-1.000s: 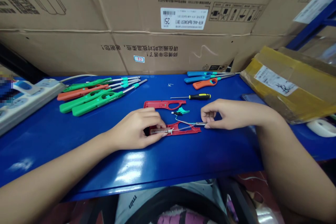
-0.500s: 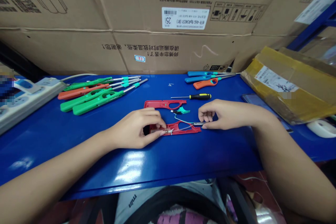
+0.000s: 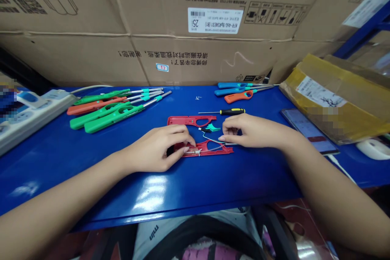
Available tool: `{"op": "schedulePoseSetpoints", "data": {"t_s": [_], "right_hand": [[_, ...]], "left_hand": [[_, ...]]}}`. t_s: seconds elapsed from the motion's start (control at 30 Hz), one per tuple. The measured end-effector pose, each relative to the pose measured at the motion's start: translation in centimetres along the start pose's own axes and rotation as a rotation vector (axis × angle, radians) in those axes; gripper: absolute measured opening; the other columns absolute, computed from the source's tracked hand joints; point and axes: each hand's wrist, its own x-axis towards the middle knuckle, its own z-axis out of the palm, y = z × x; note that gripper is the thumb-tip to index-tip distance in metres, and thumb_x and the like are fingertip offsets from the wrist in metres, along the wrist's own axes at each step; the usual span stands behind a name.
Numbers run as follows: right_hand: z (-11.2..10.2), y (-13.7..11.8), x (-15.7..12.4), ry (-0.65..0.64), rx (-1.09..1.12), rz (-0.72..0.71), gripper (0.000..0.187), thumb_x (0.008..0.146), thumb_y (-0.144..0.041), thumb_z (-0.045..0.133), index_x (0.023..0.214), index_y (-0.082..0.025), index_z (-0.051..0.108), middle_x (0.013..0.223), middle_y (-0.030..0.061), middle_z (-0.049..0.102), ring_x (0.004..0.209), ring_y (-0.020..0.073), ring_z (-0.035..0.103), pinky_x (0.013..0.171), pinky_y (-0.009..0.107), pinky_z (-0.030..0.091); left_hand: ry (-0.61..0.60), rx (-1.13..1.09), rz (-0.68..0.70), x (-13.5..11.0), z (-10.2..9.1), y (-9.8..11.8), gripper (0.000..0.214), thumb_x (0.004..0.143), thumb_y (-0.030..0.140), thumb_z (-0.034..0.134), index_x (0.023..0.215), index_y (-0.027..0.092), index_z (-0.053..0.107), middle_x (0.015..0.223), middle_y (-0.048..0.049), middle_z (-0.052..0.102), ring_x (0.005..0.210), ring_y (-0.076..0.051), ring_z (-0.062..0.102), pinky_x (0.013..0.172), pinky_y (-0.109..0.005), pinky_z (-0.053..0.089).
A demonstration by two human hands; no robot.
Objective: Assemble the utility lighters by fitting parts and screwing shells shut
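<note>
An open red lighter shell half (image 3: 213, 149) lies on the blue table (image 3: 189, 187) in front of me. My left hand (image 3: 158, 148) is closed, its fingertips pinching the clear fuel tube at the shell's left end. My right hand (image 3: 246, 130) is closed, pinching the thin metal nozzle tube at the shell's right end. A thin wire runs from there to a small teal trigger piece (image 3: 211, 128). The second red shell half (image 3: 191, 120) lies just behind. A yellow-and-black screwdriver (image 3: 227, 111) rests behind my right hand.
Several green and orange long lighters (image 3: 112, 107) lie at the back left, and blue and orange ones (image 3: 240, 91) at the back right. A white power strip (image 3: 27, 109) is far left. A phone (image 3: 309, 130), a taped parcel (image 3: 335, 97) and cardboard boxes (image 3: 183, 24) border the table.
My right hand has slid left along the nozzle tube toward the red shell, uncovering the phone. My left hand has stayed on the shell's left end.
</note>
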Motion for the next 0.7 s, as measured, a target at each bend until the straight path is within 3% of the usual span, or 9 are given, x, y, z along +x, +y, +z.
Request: {"op": "schedulePoseSetpoints", "data": {"t_s": [0.17,0.3,0.37,0.53,0.7], "right_hand": [[1.1,0.1,0.9,0.246,-0.165,-0.035,0.026,0.098,-0.037,0.054,0.079,-0.019,0.056,0.081,0.0024,0.061,0.069,0.0144,0.05,0.064,0.028,0.033],[1.7,0.1,1.2,0.327,-0.141,-0.032,0.012,0.095,-0.033,0.057,0.095,-0.021,0.058,0.095,0.0029,0.065,0.079,0.0157,0.057,0.069,0.028,0.037],[1.8,0.1,1.3,0.312,-0.138,-0.02,0.014,0.095,-0.034,0.057,0.1,-0.021,0.059,0.099,0.0035,0.066,0.08,0.016,0.058,0.069,0.028,0.038],[1.6,0.0,1.2,0.205,-0.143,-0.038,0.012,0.095,-0.028,0.056,0.088,-0.019,0.059,0.095,0.0042,0.064,0.074,0.014,0.054,0.065,0.027,0.037],[0.3,0.0,0.2,0.055,-0.049,-0.006,0.021,0.092,-0.034,0.062,0.077,-0.018,0.059,0.079,0.0013,0.062,0.066,0.0127,0.051,0.06,0.026,0.035]], "left_hand": [[0.001,0.021,-0.009,-0.1,0.0,0.1,0.022,0.097,0.022,0.048,0.112,0.021,0.065,0.111,-0.0068,0.065,0.095,-0.02,0.064,0.083,-0.032,0.054],[0.002,0.038,-0.006,-0.3,-0.1,-0.1,0.027,0.093,0.019,0.05,0.119,0.021,0.06,0.116,-0.0061,0.065,0.099,-0.021,0.065,0.084,-0.033,0.053],[0.019,0.036,0.009,-0.4,0.0,-0.1,0.03,0.093,0.019,0.051,0.121,0.021,0.057,0.118,-0.0059,0.066,0.103,-0.021,0.065,0.087,-0.034,0.053],[0.112,0.045,0.008,-0.2,0.3,-0.4,0.023,0.099,0.026,0.05,0.12,0.021,0.059,0.119,-0.0054,0.068,0.112,-0.021,0.064,0.095,-0.034,0.051],[0.078,0.065,0.042,0.1,0.5,-0.3,0.031,0.092,0.039,0.065,0.116,0.02,0.064,0.113,-0.0054,0.07,0.104,-0.022,0.067,0.092,-0.034,0.052]]}}
